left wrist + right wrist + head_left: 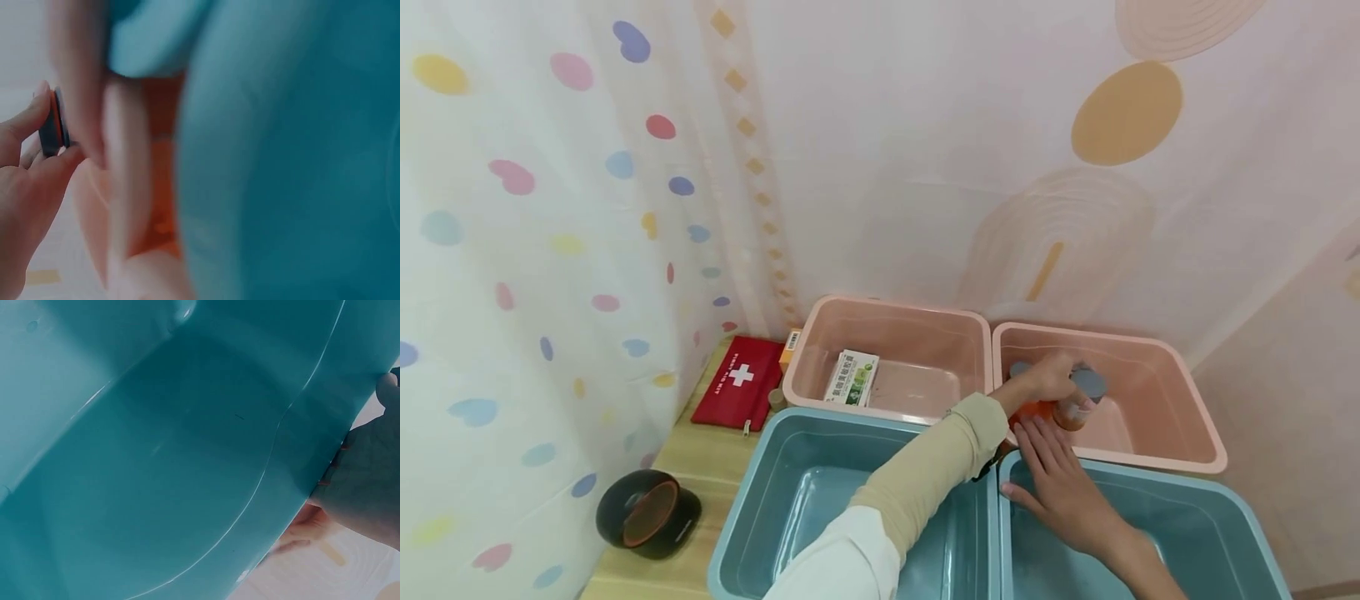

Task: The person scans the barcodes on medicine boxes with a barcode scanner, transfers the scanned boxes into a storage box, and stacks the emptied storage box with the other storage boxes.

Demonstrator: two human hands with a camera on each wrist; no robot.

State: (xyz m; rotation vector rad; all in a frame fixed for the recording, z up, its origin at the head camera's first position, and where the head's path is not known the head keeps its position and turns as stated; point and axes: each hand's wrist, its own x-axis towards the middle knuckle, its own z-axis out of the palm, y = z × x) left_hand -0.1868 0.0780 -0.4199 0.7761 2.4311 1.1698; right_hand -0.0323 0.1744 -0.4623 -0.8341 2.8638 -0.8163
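My left hand (1051, 379), at the end of a beige-cuffed sleeve, reaches into the right pink bin (1150, 392). It grips a grey-capped bottle (1086, 385) with an amber-brown body; in the left wrist view its fingers pinch a dark cap (55, 125) with an orange edge. Beside it, partly under the left hand, is an orange bottle (1033, 412) with a grey cap. My right hand (1056, 475) lies over the near rim of that bin with straight fingers, close to the orange bottle. Its fingertips' contact is hard to tell.
Two blue bins (835, 483) stand in front of the pink ones. The left pink bin (917, 379) holds white-green boxes (852, 377). On the wooden table (718, 467) lie a red first aid pouch (737, 383) and black bowl-like things (647, 512). A patterned curtain hangs behind.
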